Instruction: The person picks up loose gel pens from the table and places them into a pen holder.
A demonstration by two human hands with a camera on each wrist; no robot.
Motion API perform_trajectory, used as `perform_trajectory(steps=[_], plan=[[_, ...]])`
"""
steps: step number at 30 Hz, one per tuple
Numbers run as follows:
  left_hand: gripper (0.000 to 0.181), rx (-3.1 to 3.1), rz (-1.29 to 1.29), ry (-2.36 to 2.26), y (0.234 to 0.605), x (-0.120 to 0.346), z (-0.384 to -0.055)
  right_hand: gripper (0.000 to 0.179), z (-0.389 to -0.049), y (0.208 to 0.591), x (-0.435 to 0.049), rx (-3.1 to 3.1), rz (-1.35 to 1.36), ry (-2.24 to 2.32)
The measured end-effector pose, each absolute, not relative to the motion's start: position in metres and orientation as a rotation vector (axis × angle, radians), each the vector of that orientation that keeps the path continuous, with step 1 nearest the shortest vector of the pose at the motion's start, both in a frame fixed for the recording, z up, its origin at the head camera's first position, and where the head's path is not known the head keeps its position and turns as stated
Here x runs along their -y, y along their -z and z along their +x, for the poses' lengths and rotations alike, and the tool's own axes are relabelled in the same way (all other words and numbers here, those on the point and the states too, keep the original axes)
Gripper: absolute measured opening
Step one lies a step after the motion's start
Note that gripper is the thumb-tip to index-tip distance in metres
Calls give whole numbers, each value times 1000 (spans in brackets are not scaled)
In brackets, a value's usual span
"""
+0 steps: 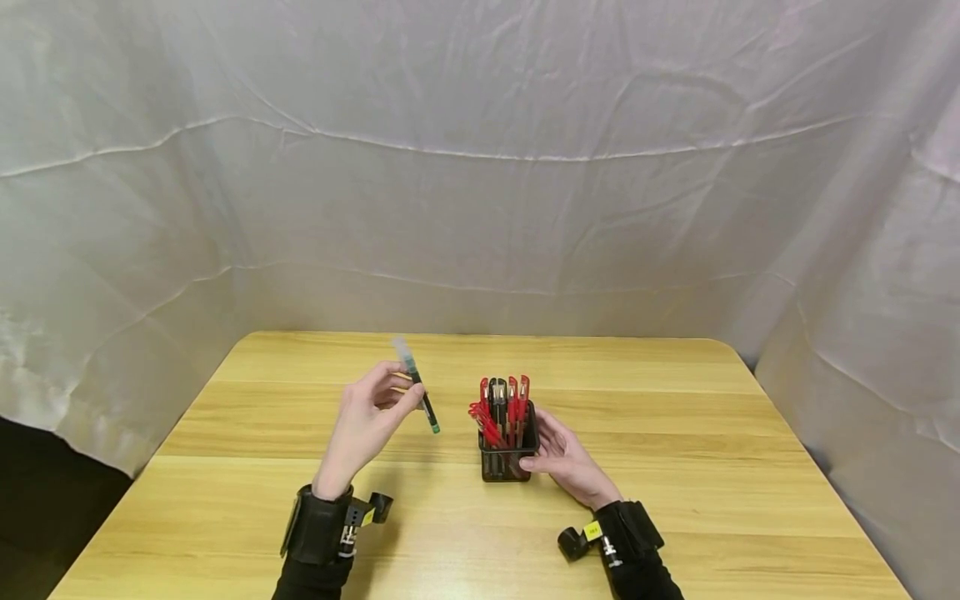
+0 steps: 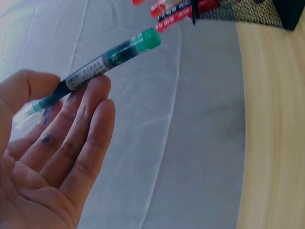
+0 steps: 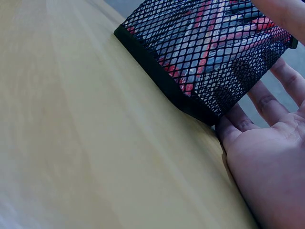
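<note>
My left hand (image 1: 369, 418) pinches a pen (image 1: 422, 400) between thumb and fingers, held in the air left of the pen holder. The pen has a dark green barrel with a printed label, a bright green end and a clear cap; its green end slants down to the right in the head view. A black mesh pen holder (image 1: 495, 473) stands upright on the table. Red and black pens (image 1: 512, 408) fill it, tips hidden inside. My right hand (image 1: 566, 461) grips the holder's right side, thumb on the front and fingers behind. Through the mesh (image 3: 205, 52) several pens show.
The light wood table (image 1: 660, 467) extends around both hands. Pale grey cloth (image 1: 480, 217) hangs behind it and along the sides. Each wrist wears a black strap (image 1: 318, 527) with a small camera (image 1: 573, 543). A dark area (image 1: 52, 483) lies past the table's left edge.
</note>
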State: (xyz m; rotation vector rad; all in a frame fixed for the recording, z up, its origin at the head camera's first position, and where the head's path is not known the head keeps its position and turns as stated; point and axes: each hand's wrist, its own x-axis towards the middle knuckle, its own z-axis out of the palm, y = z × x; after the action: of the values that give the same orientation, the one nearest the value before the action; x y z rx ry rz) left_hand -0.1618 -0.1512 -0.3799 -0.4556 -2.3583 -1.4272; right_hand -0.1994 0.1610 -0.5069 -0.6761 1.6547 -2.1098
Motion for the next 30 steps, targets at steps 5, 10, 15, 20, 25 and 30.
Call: perform_trajectory(steps=[5,10,15,20,25,30], plan=[[14,2268,-506,1441,378,140,-160,95,-199,507,-161,-1659,-672,2109],[16,2205,-581,1430,378,129,-158,95,-199,507,-162,-1652,-676,2119],[19,2117,-685,1424,395,118,-166,96,-198,506,-162,-1646,-659,2120],[16,2180,-603,1337,382,105,-155,97,-197,504,-161,-1650,-647,2110],[15,2172,-593,1306,380,95,-153,98,-198,503,-160,-1635,-653,2112],[14,2069,-652,1285,375,87,-154,96,-198,503,-160,-1644,-669,2112]])
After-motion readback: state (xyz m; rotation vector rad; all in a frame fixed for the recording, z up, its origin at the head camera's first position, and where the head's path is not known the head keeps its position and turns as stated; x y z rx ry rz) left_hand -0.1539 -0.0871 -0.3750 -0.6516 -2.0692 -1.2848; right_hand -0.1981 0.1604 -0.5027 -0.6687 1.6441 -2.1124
